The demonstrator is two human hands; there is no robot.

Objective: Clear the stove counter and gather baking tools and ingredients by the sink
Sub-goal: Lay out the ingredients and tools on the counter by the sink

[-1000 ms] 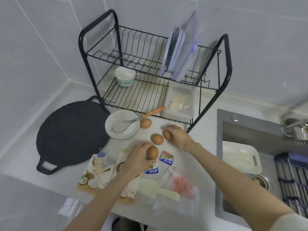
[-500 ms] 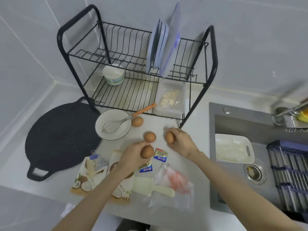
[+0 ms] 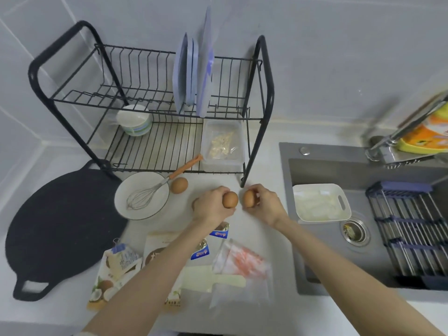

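Note:
My left hand (image 3: 212,207) grips a brown egg (image 3: 230,199) just above the white counter (image 3: 261,238). My right hand (image 3: 264,203) holds a second brown egg (image 3: 249,199) right beside it. Behind my left hand a third egg (image 3: 194,203) is mostly hidden. A fourth egg (image 3: 179,185) lies next to the white bowl (image 3: 141,195), which holds a whisk (image 3: 143,196) with an orange handle. Coconut packets (image 3: 114,270), small butter packs (image 3: 219,230), a pale scraper (image 3: 213,278) and a plastic bag (image 3: 238,260) lie in front, partly under my arms.
A black dish rack (image 3: 150,100) stands at the back with a small bowl (image 3: 134,120), boards (image 3: 194,69) and a clear container (image 3: 223,144). A black round pan (image 3: 53,229) lies left. The sink (image 3: 363,214) on the right holds a white dish (image 3: 320,202) and a roll-up rack (image 3: 412,229).
My left hand carried its egg up and right, next to the egg in my right hand, now covering the loose egg that lay between them. The view shifted slightly.

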